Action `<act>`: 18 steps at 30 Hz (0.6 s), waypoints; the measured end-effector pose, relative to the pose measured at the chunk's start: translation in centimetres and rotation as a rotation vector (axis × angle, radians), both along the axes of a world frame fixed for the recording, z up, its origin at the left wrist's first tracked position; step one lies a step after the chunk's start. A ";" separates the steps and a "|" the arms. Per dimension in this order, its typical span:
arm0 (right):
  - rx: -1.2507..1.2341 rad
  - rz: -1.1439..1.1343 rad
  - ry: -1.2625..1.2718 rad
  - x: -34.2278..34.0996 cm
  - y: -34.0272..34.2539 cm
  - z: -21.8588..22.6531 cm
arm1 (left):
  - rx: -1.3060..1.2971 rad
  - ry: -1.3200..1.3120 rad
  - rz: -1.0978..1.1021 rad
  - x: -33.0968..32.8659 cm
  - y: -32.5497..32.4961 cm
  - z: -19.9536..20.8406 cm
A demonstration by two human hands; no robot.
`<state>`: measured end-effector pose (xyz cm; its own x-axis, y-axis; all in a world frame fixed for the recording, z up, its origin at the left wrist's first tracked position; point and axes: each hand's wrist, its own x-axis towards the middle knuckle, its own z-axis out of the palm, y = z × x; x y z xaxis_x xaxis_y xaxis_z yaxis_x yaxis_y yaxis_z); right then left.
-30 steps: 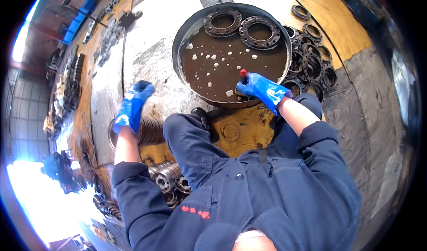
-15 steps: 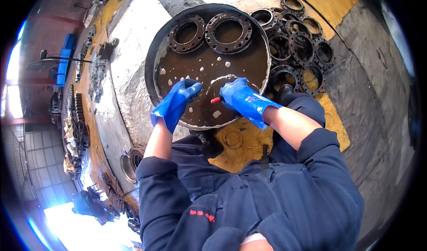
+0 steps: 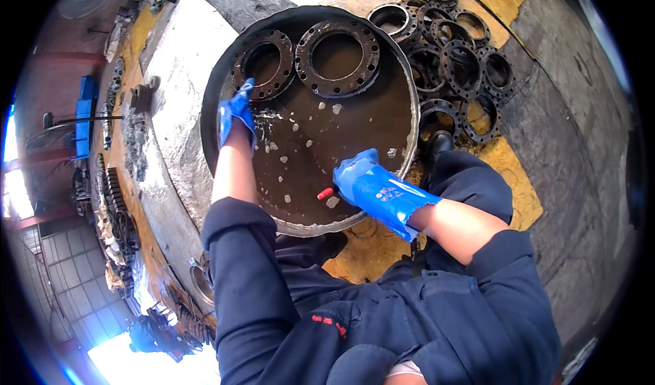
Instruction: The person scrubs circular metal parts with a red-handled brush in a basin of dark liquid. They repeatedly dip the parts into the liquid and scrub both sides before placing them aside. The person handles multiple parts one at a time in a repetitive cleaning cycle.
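A large round metal basin (image 3: 413,122) of murky brown liquid lies before me. Two dark steel flange rings with bolt holes, the left ring (image 3: 280,81) and the right ring (image 3: 368,61), rest at its far side. My left hand (image 3: 237,115), in a blue rubber glove, reaches the near-left rim of the left ring, a finger stretched out over it. My right hand (image 3: 361,177), gloved alike, is closed above the basin's near-right part. From its fist sticks the red end of a tool handle (image 3: 325,194); the tool's head is hidden.
Several similar rings lie piled (image 3: 460,67) on the floor to the right of the basin. My boot (image 3: 440,143) stands beside them. A wet metal sheet (image 3: 174,64) covers floor on the left, with a ring (image 3: 201,279) lower left. Pale foam patches float on the liquid.
My left hand has moved away from the middle of the basin, forward and left to the left ring. My right hand is a little nearer me, still gripping the red-handled tool. The view has shifted slightly.
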<state>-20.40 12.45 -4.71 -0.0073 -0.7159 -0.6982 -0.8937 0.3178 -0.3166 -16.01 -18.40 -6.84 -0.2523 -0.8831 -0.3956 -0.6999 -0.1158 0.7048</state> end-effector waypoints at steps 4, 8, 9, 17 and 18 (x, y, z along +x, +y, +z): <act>0.023 0.013 -0.007 -0.5 -0.3 0.3 | -0.180 -0.048 -0.224 0.2 -3.1 -1.6; 0.024 -0.011 0.007 -0.3 -0.6 0.4 | -0.164 -0.305 -0.181 -1.8 -4.7 -1.4; 0.024 0.001 0.003 -0.2 -0.7 0.2 | -0.178 -0.355 -0.209 -0.8 -6.0 -2.0; 0.033 0.026 -0.034 0.2 -1.2 -0.4 | -0.235 -0.216 -0.134 -0.1 -3.9 -0.2; 0.049 0.037 -0.039 0.3 -1.3 -0.2 | -0.241 -0.284 -0.202 -0.3 -3.9 0.5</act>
<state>-20.12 11.15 -4.90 0.0463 -0.6802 -0.7316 -0.8924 0.3010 -0.3362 -16.34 -22.30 -6.30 -0.3403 -0.9029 -0.2626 -0.8619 0.1878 0.4710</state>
